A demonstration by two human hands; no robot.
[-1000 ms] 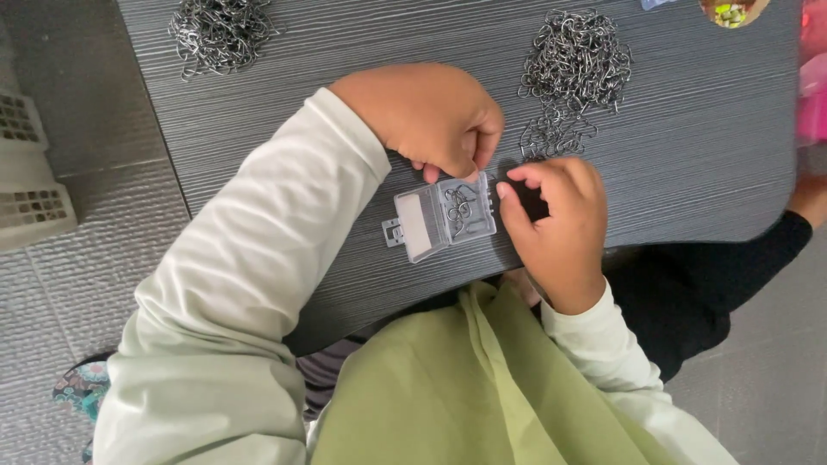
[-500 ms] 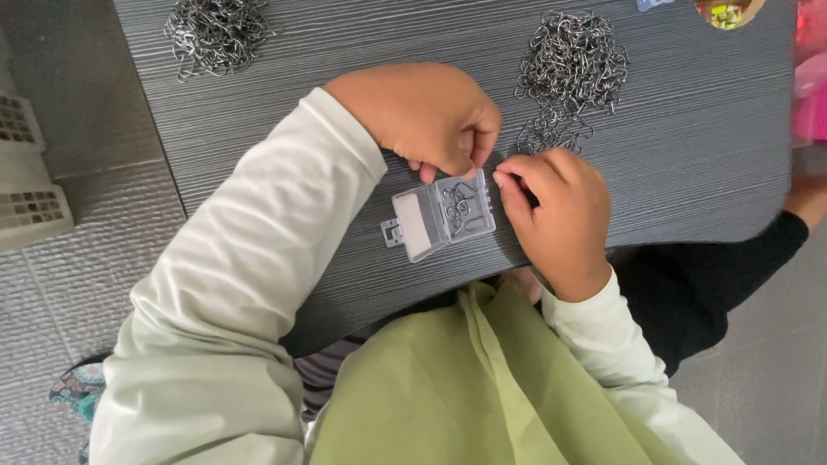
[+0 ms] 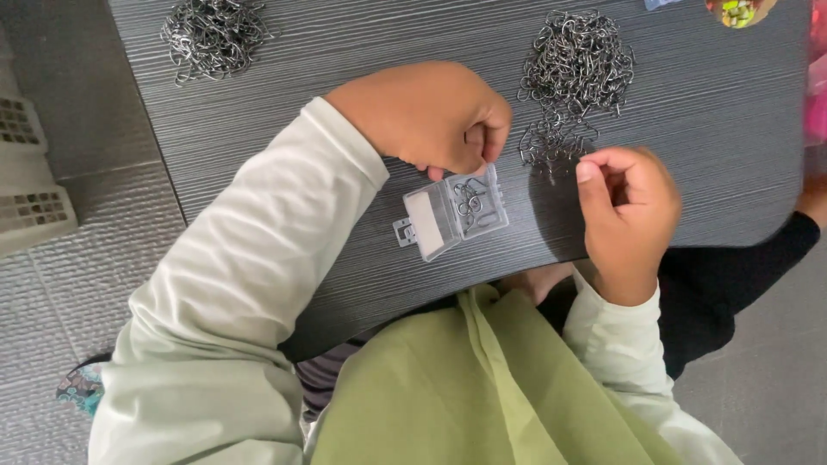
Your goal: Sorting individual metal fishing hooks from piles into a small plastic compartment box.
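The left hand (image 3: 431, 120) pinches the small clear plastic box (image 3: 455, 212) steady; the right hand (image 3: 627, 211), fingers curled, contents unseen, hovers beside the wire hooks (image 3: 575, 73); best dropped in one at a time.

A second heap of metal hooks (image 3: 214, 34) lies far-left on the dark table (image 3: 715, 146); a white basket (image 3: 30, 185) stands on the floor.

Pale mint long sleeves (image 3: 233, 284) cover both arms, with a light green cloth (image 3: 482, 387) draped over the chest.
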